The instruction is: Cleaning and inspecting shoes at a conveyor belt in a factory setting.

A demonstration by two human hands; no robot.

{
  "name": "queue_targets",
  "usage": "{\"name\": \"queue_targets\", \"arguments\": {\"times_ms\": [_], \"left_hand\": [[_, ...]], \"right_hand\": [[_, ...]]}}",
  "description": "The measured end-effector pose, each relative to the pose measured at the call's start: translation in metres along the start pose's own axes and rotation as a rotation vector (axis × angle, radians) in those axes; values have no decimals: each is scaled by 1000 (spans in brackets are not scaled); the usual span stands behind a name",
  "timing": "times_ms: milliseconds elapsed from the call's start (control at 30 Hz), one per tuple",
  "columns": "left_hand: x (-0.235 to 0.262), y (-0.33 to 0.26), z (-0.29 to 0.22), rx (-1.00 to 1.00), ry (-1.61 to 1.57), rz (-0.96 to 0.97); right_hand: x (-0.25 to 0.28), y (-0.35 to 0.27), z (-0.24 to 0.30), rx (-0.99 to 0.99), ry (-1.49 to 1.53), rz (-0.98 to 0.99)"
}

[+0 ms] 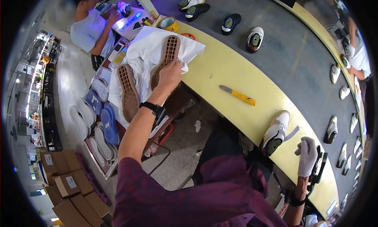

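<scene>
Over the far brown shoe sole [171, 50], which has a grid of hollows, rests my bare left hand [169, 76]. Its fingers are closed on a crumpled white rag [184, 68] that sticks out beside the knuckles. A second brown sole [128, 87] lies to the left on white paper [149, 42]. My right hand [307, 156], in a white glove, hovers at the bench's right side with curled fingers; what they hold, if anything, is hidden. Left of it stands a white and black shoe [275, 132], beside a flat pale strip [292, 133].
A yellow-handled knife [238, 95] lies on the yellow bench [212, 75]. Beyond runs a dark conveyor belt [291, 50] with several shoes. A tape roll [169, 24] stands at the back. White and blue soles [110, 124] fill the left side; cartons [75, 179] are stacked below. Co-workers [88, 26] sit nearby.
</scene>
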State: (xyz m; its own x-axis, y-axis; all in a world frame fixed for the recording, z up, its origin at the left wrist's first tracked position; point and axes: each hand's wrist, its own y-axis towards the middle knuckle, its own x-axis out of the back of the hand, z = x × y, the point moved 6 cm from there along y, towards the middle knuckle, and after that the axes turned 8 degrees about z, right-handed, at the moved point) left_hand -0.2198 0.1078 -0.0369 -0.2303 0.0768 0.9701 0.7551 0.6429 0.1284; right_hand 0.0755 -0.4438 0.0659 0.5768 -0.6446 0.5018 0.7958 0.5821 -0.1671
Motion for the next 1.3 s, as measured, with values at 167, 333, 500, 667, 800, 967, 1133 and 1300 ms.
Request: {"name": "queue_targets", "arguments": {"times_ms": [167, 333, 500, 667, 800, 967, 1133, 1300], "left_hand": [[8, 4, 56, 385, -833, 66], [48, 10, 46, 416, -1039, -139], [66, 6, 45, 298, -924, -343], [64, 8, 37, 267, -963, -286], [71, 5, -19, 291, -1091, -203], [86, -15, -51, 271, -1235, -155], [68, -19, -46, 196, -1658, -138], [63, -21, -50, 275, -1613, -211]], "right_hand": [[-41, 3, 44, -14, 13, 172], [-110, 20, 83, 61, -8, 347], [-206, 44, 133, 204, -88, 613], [-316, 103, 179, 367, -12, 674], [-351, 127, 238, 611, -32, 339], [-352, 134, 251, 799, 5, 426], [-349, 162, 213, 137, 271, 609], [-331, 128, 238, 466, 270, 457]]}}
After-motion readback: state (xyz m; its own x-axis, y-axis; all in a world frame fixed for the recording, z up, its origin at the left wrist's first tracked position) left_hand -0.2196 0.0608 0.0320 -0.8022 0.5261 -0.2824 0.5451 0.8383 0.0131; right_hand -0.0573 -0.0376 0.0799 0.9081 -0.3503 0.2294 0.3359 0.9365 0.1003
